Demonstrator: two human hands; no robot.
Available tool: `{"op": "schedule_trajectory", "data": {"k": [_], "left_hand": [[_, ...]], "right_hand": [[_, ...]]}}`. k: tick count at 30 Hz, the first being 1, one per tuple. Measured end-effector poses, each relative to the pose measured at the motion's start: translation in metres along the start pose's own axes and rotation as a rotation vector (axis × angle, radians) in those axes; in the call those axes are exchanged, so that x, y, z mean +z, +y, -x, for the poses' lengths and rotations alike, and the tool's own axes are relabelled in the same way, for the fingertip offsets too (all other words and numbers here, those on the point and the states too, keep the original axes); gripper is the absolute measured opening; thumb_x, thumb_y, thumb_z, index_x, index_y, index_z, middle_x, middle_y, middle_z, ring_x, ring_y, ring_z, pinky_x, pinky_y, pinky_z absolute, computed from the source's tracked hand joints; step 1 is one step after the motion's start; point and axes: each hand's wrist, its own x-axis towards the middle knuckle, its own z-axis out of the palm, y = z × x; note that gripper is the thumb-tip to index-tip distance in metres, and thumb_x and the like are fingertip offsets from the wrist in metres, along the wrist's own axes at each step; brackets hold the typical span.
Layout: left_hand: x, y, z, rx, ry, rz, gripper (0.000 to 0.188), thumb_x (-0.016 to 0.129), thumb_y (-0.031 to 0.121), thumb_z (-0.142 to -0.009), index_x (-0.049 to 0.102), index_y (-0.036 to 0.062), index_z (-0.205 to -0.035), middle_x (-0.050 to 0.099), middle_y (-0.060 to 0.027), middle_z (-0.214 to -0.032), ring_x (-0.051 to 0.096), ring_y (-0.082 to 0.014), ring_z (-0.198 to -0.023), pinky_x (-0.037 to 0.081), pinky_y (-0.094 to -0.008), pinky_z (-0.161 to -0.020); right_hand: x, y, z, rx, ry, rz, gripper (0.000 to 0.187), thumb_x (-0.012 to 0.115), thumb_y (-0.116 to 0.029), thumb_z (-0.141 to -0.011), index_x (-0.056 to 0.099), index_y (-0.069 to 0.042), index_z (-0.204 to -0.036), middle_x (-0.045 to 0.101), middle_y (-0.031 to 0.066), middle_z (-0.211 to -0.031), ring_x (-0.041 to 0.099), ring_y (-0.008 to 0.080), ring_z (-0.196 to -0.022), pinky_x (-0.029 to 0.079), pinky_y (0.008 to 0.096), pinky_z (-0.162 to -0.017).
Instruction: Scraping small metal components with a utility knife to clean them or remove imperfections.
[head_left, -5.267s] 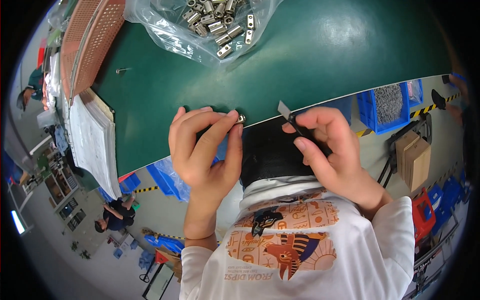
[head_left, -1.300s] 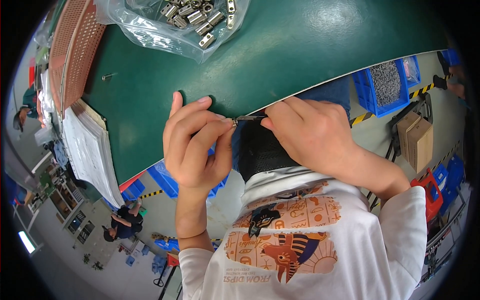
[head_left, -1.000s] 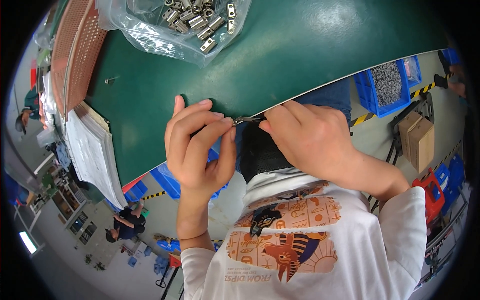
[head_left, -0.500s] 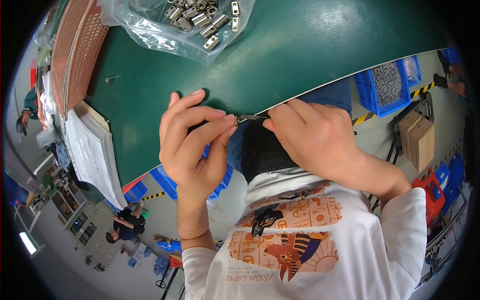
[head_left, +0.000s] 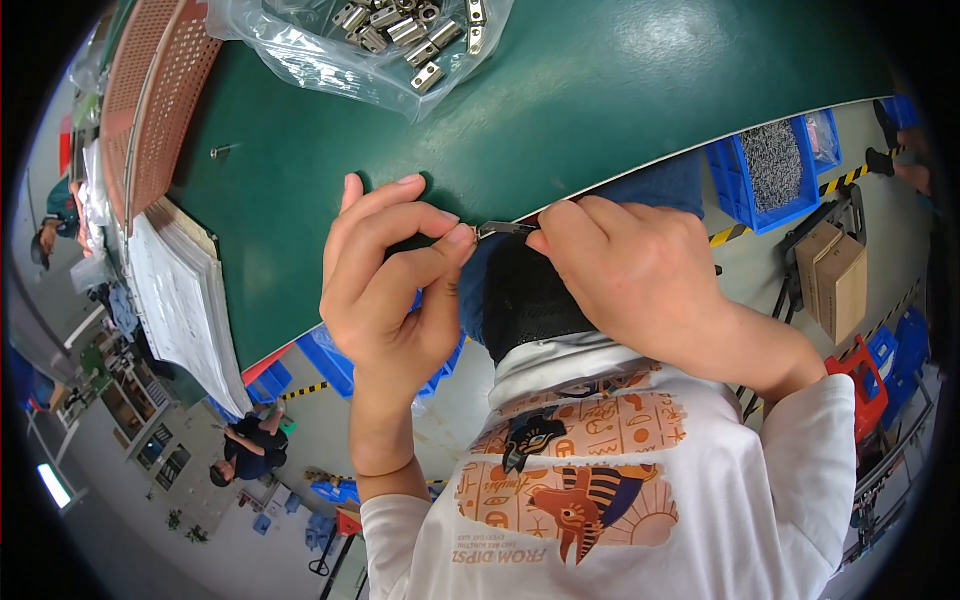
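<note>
Over the table's front edge, my left hand [head_left: 390,270] pinches a tiny metal part [head_left: 476,235] between thumb and index finger, with the other fingers loosely bent. Most of that part is covered by the fingertips. My right hand [head_left: 640,265] is closed around a tool with a narrow metal blade [head_left: 508,229]; its handle is hidden in the fist. The blade points left, and its tip meets the small part or lies right beside it; I cannot tell which. Beyond the hands, a clear plastic bag [head_left: 385,92] holds several silvery metal fittings [head_left: 427,77].
On the green table [head_left: 600,110] lies a small screw [head_left: 220,152]. A pink perforated basket [head_left: 165,110] and a stack of papers [head_left: 185,300] line the left side. Down on the right are a blue bin [head_left: 775,175] of small parts and cardboard boxes [head_left: 833,275].
The blade sits slightly higher and shows more of its flat side. My left hand's raised fingers have shifted a little to the right. Both grips stay the same.
</note>
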Motion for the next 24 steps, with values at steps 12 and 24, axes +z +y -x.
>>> {"op": "schedule_trajectory", "data": {"k": [12, 24], "left_hand": [[0.0039, -0.0008, 0.0042, 0.024, 0.042, 0.008, 0.014, 0.067, -0.004, -0.062, 0.056, 0.0048, -0.062, 0.059, -0.0062, -0.076, 0.058, -0.0258, -0.085, 0.037, -0.0490, -0.089], [0.0070, -0.0021, 0.0082, 0.052, 0.070, -0.007, 0.015, 0.067, -0.006, -0.061, 0.055, 0.0044, -0.061, 0.058, -0.0072, -0.077, 0.059, -0.0251, -0.082, 0.040, -0.0474, -0.087]], "right_hand": [[-0.0036, -0.0100, 0.0040, 0.198, -0.175, -0.273, 0.013, 0.057, -0.014, -0.078, 0.047, -0.006, -0.076, 0.051, 0.0091, -0.054, 0.053, 0.0283, -0.047, 0.040, 0.0367, -0.040], [-0.0016, -0.0106, 0.0041, 0.201, -0.194, -0.432, 0.025, 0.050, -0.018, -0.083, 0.046, -0.003, -0.064, 0.049, 0.0129, -0.045, 0.054, 0.0302, -0.044, 0.043, 0.0381, -0.039]]}}
